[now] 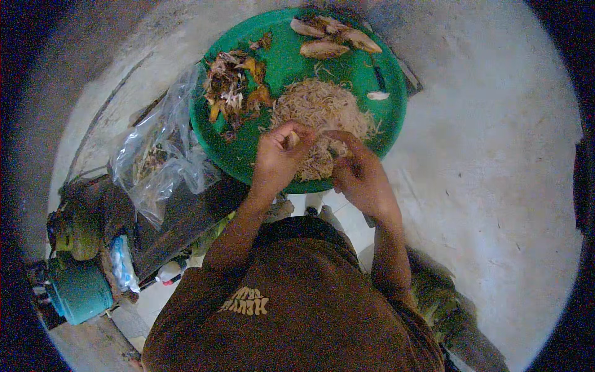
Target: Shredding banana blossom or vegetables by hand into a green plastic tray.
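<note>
A round green plastic tray (288, 65) lies before me. My left hand (281, 156) is over its near edge, fingers pinched on a small pale piece of meat (291, 139). My right hand (360, 174) holds another pale shred of meat (338, 148) between thumb and fingers. Just beyond both hands rises a heap of shredded meat, likely chicken (320, 104). Several unshredded pieces of cooked meat (325, 48) rest at the tray's far right. Skin and scraps (228, 83) are piled on its left side.
A thin dark object, perhaps a knife handle (379, 76), lies on the tray's right beside a white piece (378, 96). Left of the tray sits a clear plastic bag (158, 153) with scraps inside. A teal container (81, 290) stands at lower left, near a blue-and-white packet (123, 265).
</note>
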`<act>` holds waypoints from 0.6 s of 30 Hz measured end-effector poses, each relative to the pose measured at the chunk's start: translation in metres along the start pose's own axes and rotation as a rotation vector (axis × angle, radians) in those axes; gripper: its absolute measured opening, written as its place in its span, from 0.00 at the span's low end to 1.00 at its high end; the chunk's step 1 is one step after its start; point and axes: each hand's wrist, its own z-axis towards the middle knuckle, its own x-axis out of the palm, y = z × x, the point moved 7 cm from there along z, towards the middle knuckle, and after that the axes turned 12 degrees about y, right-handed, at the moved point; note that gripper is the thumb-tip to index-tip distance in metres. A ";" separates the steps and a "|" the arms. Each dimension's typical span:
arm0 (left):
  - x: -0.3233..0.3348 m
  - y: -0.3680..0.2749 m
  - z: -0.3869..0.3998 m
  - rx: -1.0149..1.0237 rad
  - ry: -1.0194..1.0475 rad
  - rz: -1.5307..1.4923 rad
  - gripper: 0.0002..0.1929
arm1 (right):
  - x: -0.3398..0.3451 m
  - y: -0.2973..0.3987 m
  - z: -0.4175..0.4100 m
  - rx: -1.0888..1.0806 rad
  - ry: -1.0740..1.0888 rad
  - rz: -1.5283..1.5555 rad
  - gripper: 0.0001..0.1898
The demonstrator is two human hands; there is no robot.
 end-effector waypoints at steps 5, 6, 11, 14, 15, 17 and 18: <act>0.000 -0.010 -0.004 0.068 -0.035 0.047 0.05 | -0.012 -0.014 0.012 -0.066 -0.062 -0.144 0.17; -0.005 -0.008 -0.008 0.066 -0.067 0.054 0.04 | -0.027 -0.014 0.012 -0.107 -0.167 -0.126 0.17; -0.030 0.002 -0.012 -0.042 -0.158 0.027 0.05 | -0.059 -0.007 -0.003 -0.103 -0.293 0.136 0.20; -0.017 -0.009 0.003 0.137 -0.087 0.232 0.06 | -0.049 -0.012 0.017 -0.138 -0.191 -0.153 0.22; -0.011 0.007 0.008 0.133 -0.083 0.233 0.06 | -0.036 -0.011 0.026 -0.207 -0.121 -0.355 0.23; 0.007 0.019 0.016 0.238 0.008 0.453 0.08 | -0.025 -0.028 0.039 -0.039 -0.098 -0.541 0.26; 0.008 0.017 0.014 0.219 0.051 0.563 0.11 | -0.021 -0.032 0.042 -0.078 -0.118 -0.567 0.26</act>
